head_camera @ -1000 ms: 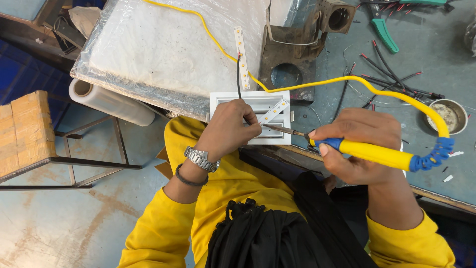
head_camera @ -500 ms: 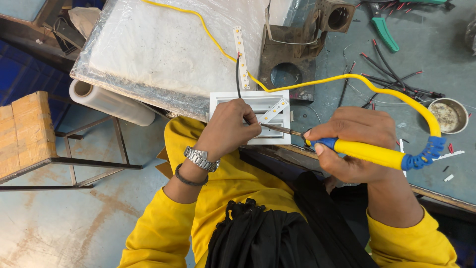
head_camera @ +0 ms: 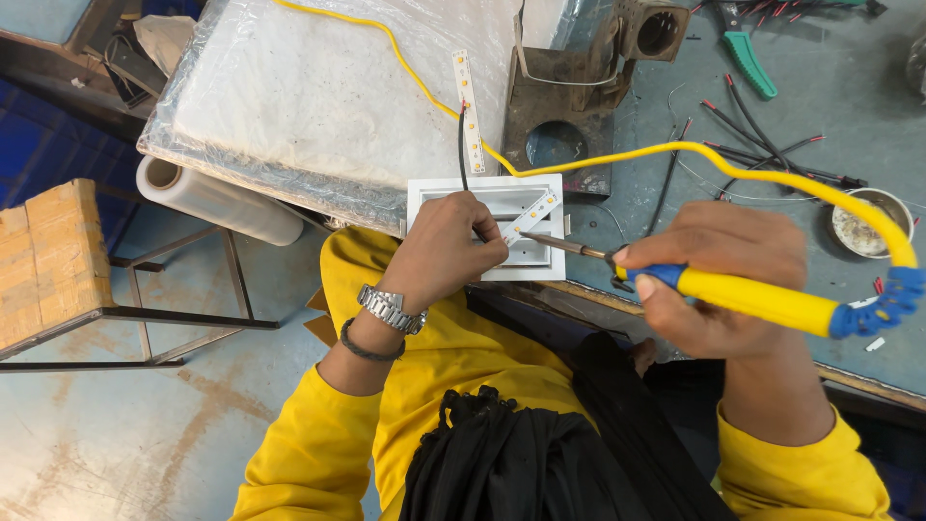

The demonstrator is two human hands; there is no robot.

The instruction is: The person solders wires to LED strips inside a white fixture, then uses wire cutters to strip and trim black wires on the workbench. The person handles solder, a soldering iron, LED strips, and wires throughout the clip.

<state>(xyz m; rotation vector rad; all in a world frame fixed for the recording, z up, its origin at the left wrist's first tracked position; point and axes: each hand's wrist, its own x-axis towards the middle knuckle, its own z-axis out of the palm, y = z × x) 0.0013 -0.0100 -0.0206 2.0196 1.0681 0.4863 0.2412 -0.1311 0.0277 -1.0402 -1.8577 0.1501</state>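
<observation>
My right hand grips a yellow-handled soldering iron with a blue end; its metal tip points left at a thin white LED strip. That strip lies slanted across a white rectangular frame on the bench edge. My left hand rests on the frame, pinching a black wire beside the strip's lower end. A metal watch and a dark band circle the left wrist. The iron's yellow cord arcs over the bench.
A second LED strip lies on a plastic-wrapped white panel. A dark metal iron stand, loose wires, green-handled pliers and a small round tin sit on the blue-grey bench. A film roll and wooden stool stand left.
The right hand has drawn the soldering iron slightly right, its tip backing a little off the strip. The left hand keeps its place on the frame.
</observation>
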